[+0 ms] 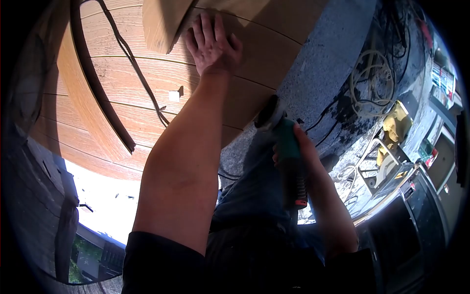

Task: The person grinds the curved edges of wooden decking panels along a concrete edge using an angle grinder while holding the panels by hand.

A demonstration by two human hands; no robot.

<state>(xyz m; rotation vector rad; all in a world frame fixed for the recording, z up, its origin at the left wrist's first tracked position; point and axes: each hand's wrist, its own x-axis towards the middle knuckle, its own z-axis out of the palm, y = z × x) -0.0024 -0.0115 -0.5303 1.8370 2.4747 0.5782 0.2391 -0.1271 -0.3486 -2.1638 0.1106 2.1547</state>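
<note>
My left hand (213, 48) lies with fingers spread on the wood-grain deck boards (259, 44), beside the end of a loose board (164, 24). In my right hand (304, 147) is a green angle grinder (288, 139), gripped round its body. The grinder's head with its dark disc and guard (269, 115) is at the cut edge of the boards. Whether the disc touches the wood I cannot tell. A small white block (174, 95) sits on the boards, left of my left forearm.
A narrow plank (88, 98) and a black cable (129, 54) lie across the boards at left. Right of the deck is grey concrete (333, 54) with a coiled pale hose (372, 83). Further right are a yellow cloth (395, 125) and a saw with a round blade (387, 169).
</note>
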